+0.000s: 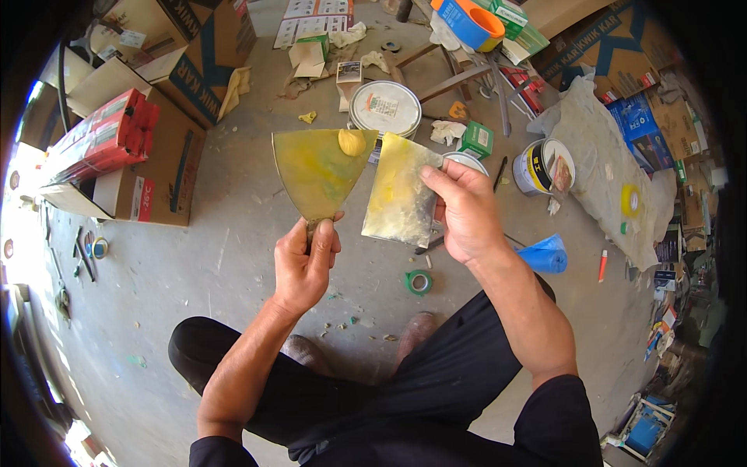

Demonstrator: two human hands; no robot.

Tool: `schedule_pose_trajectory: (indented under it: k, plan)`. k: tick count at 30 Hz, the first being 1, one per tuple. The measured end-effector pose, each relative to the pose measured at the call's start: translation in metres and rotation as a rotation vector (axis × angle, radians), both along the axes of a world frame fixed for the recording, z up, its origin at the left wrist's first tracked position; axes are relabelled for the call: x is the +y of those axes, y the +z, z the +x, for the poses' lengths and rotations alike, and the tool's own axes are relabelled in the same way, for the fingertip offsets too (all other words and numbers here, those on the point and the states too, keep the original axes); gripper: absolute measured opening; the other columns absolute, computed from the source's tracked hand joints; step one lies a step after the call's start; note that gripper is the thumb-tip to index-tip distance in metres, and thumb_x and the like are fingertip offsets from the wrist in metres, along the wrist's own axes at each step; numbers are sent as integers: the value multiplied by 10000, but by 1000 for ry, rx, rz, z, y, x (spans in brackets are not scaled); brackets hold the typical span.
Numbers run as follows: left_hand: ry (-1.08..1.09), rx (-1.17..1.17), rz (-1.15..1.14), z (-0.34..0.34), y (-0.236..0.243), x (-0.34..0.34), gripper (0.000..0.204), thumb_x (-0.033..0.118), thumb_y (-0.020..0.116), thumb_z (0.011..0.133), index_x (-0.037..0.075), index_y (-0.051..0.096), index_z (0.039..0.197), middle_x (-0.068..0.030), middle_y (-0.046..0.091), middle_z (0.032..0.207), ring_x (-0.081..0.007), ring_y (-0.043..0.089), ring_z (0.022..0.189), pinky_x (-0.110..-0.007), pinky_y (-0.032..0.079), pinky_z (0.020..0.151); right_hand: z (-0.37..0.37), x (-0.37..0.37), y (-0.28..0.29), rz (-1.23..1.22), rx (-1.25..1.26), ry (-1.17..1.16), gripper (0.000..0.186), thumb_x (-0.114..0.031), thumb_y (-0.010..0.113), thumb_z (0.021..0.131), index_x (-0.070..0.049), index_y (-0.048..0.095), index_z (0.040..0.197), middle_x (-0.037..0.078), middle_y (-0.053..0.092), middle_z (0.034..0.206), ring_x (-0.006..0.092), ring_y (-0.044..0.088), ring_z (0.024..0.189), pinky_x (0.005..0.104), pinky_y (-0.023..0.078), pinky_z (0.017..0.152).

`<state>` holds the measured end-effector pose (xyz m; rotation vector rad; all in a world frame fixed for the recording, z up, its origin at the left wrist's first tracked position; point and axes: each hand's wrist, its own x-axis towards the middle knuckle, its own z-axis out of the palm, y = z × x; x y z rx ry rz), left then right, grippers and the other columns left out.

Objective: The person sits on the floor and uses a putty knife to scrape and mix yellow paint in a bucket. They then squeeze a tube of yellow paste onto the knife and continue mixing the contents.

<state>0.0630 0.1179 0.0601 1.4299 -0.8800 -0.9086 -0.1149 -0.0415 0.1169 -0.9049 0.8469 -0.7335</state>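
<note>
My left hand (pixel 302 268) is closed round the short handle of a wide, fan-shaped putty knife (pixel 315 171), its broad edge pointing away from me. Yellow smears cover the blade, and a lump of yellow putty (pixel 352 142) sits near its far right corner. In my right hand (pixel 473 218), thumb on top, is a flat rectangular spreader (pixel 395 194) streaked with yellow and grey. The spreader's left edge is close to the blade's right side; I cannot tell whether they touch. Behind them stands a lidded tin (pixel 385 107), partly hidden by both tools.
An open yellow-and-black tin (pixel 542 167) stands at the right beside a paper sheet (pixel 615 148). Nearer are a blue roll (pixel 545 254) and a green tape roll (pixel 419 282). Cardboard boxes (pixel 175 167) crowd the left, with a red package (pixel 105 140) on top. A green box (pixel 475 140) lies behind my right hand.
</note>
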Motion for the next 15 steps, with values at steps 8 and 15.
schedule_pose_trajectory:
  k: [8,15]
  plan:
    - [-29,-461,-107,-12,-14,3,322,-32,629,1001,-15,654,1322,-128,597,871,-239,578,724,-345,495,666,7,10,-1,112,17,-11,231,-103,634,1034,34,728,1195,81,764,1078,139,736,931,326,619,817]
    - [-48,-615,-157,-20,-21,0,529,-63,648,967,4,575,1486,-157,535,815,-295,546,677,-390,482,639,-2,-6,-1,76,-62,32,254,-87,608,1042,38,707,1240,85,767,1124,148,731,984,312,583,896]
